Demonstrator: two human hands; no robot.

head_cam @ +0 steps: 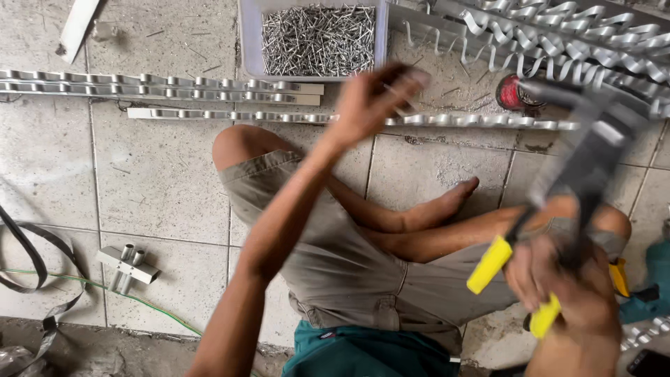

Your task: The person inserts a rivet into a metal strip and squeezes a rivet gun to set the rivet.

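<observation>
Seated worker on the tiled floor (pixel 160 174), viewed from above. At left lie long notched aluminium strips (pixel 160 85). The left hand (pixel 373 101), its grip pinched shut on what looks like a thin rivet (blurred), hovers below the clear plastic tray of silver rivets (pixel 317 38). The right hand (pixel 558 283) clasps the yellow-handled hand riveter (pixel 558 202), raised over the knee. A loosely pinched rivet could drop among the floor debris; the swinging tool could strike the bare leg.
</observation>
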